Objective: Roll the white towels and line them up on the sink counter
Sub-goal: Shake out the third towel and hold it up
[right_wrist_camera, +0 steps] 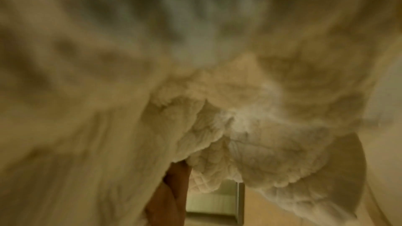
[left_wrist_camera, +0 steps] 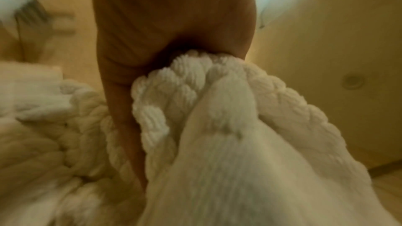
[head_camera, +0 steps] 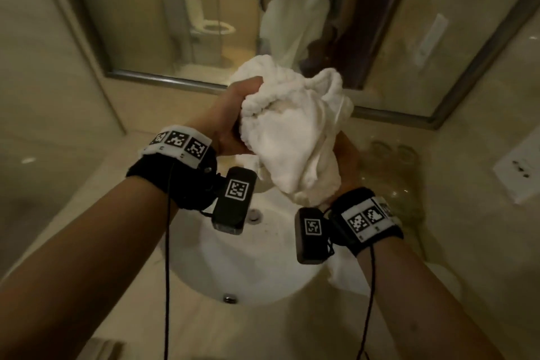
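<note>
A crumpled white towel is held up over the sink. My left hand grips its thick ribbed edge on the left; in the left wrist view that hem bunches out of the fist. My right hand holds the towel from beneath on the right, and cloth drapes over its fingers and hides them. The towel fills the blurred right wrist view. A second white towel lies loose on the counter under my right wrist.
The white sink basin is set in a beige stone counter. A wall mirror stands behind it. Glass tumblers sit at the back right corner. A wall socket is on the right wall.
</note>
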